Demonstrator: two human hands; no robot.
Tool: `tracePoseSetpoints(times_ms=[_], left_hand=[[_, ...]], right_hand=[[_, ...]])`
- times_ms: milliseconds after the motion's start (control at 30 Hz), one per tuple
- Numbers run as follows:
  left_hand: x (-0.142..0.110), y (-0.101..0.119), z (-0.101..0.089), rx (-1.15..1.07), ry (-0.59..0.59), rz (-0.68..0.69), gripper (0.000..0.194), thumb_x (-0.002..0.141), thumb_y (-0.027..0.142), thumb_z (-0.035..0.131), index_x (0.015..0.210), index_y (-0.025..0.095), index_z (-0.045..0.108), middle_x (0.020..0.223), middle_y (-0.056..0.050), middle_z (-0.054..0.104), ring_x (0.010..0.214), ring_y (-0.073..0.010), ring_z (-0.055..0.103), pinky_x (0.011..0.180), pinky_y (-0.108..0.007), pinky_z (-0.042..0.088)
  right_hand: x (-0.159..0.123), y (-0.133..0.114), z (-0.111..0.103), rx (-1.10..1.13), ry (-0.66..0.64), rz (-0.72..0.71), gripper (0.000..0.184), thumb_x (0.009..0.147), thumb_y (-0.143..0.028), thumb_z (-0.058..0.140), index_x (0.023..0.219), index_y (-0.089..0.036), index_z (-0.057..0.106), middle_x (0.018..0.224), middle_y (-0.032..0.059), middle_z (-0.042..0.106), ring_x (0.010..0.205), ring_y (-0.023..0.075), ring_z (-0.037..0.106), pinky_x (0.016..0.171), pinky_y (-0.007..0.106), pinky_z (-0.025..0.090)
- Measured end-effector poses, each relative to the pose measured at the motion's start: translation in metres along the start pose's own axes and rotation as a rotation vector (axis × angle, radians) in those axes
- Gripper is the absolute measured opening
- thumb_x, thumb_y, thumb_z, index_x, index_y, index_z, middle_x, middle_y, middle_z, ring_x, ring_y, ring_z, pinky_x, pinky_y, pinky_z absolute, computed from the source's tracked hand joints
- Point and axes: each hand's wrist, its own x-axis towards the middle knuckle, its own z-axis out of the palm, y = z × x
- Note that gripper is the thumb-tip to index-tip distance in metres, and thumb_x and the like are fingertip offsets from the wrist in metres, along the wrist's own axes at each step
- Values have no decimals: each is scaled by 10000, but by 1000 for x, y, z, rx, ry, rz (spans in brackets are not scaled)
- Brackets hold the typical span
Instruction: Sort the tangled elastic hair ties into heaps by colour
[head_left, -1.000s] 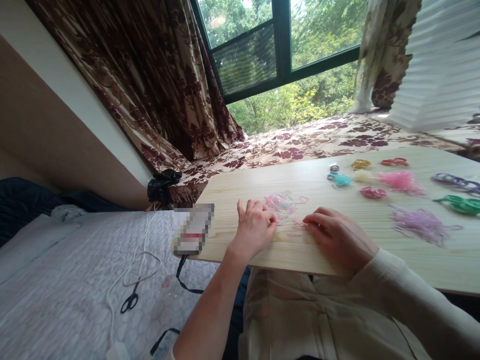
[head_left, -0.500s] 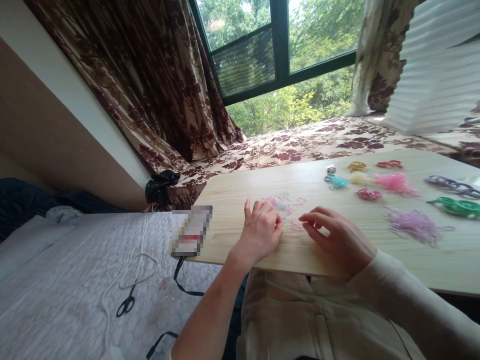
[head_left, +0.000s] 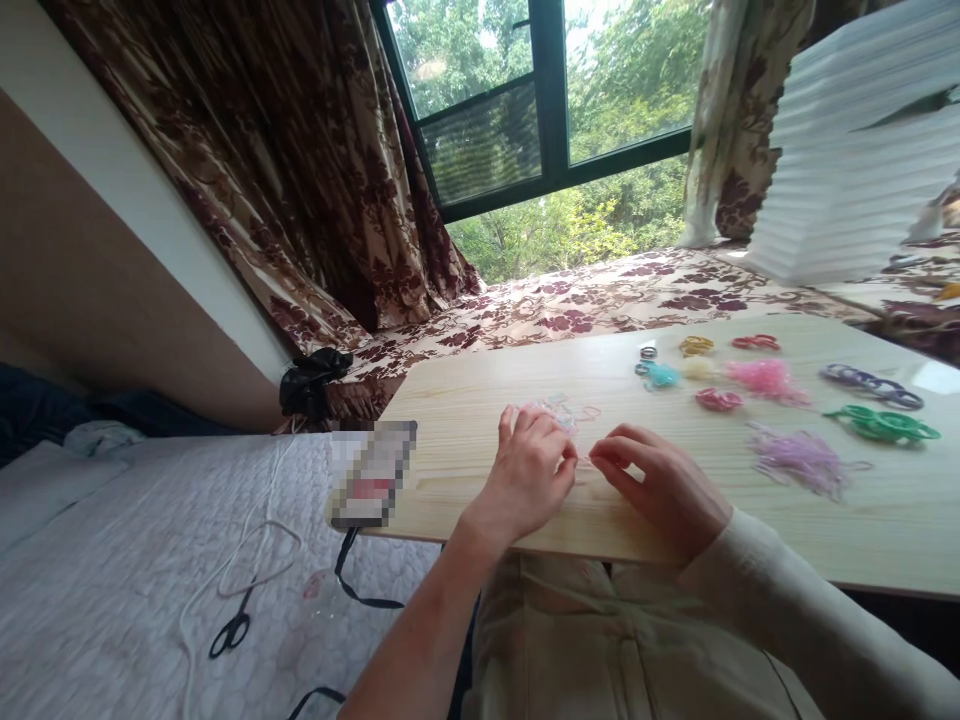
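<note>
My left hand (head_left: 531,468) is over the wooden board, thumb and forefinger pinched together. Just to its right, my right hand (head_left: 664,482) has its thumb and fingers brought together too, the tips close to the left ones. Anything between the fingertips is too small to make out. Behind my left hand lies a loose heap of thin pastel bands (head_left: 564,410), partly hidden by that hand. Further right are a pile of lilac bands (head_left: 802,460), a pile of pink bands (head_left: 769,380) and a turquoise bundle (head_left: 661,374).
On the board (head_left: 457,400) are also green rings (head_left: 889,423), purple rings (head_left: 874,385), and red, yellow and pink bundles. A blurred-out device (head_left: 375,475) sits at the left edge. Scissors (head_left: 231,633) and a white cable lie on the bed at left.
My hands have drawn closer together, and the fingertips of my right hand have closed up. The camera view has shifted slightly; the piles on the board look the same.
</note>
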Motion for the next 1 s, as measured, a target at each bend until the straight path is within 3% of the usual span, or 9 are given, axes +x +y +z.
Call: tracePoseSetpoints(times_ms=[133,267,367,500,600,767,1000], left_hand=[[-9,-11,2,-9,70,-100,130,865,139,525,855,219,628,967,-20,666,1111,-207,536,1139,-517,234],[-25,-25,4,12,147,-171,141,872,166,518,862,238,639,967,-16,679,1090,-221,547,1089,-496,293],[-36,-29,5,31,178,-202,159,870,172,512,893,248,649,985,-27,689,1106,-235,543,1081,-496,300],[-41,-28,7,35,190,-210,177,882,183,494,909,251,655,999,-30,700,1116,-242,546,1076,-492,303],[-41,-27,8,44,192,-215,181,881,191,490,904,250,660,996,-33,707,1108,-249,557,1068,-495,311],[-44,-32,9,67,190,-231,191,876,216,490,922,248,672,1005,-38,713,1117,-263,561,1055,-495,332],[-49,-43,11,103,210,-258,188,857,251,505,951,252,667,1041,-48,711,1119,-275,563,1025,-495,363]], right_hand=[[-8,-10,-20,-19,18,59,220,917,-264,479,770,-210,634,740,33,641,661,148,615,629,273,488],[-32,-5,-64,-99,52,129,212,913,-337,494,824,-229,653,818,50,671,716,171,636,653,291,509],[-48,23,-105,-218,97,221,229,878,-423,527,858,-250,675,861,50,692,718,190,640,622,309,515],[-51,70,-146,-383,134,371,275,823,-467,535,770,-253,699,781,42,721,553,182,601,544,338,495],[-45,87,-152,-415,93,419,279,792,-453,535,728,-245,710,759,40,733,559,191,622,539,334,495],[-40,83,-137,-472,-37,412,287,797,-383,499,718,-235,732,746,34,728,610,181,651,558,299,489],[-52,69,-147,-501,42,411,280,811,-380,501,787,-226,733,785,42,730,538,167,621,532,308,494]])
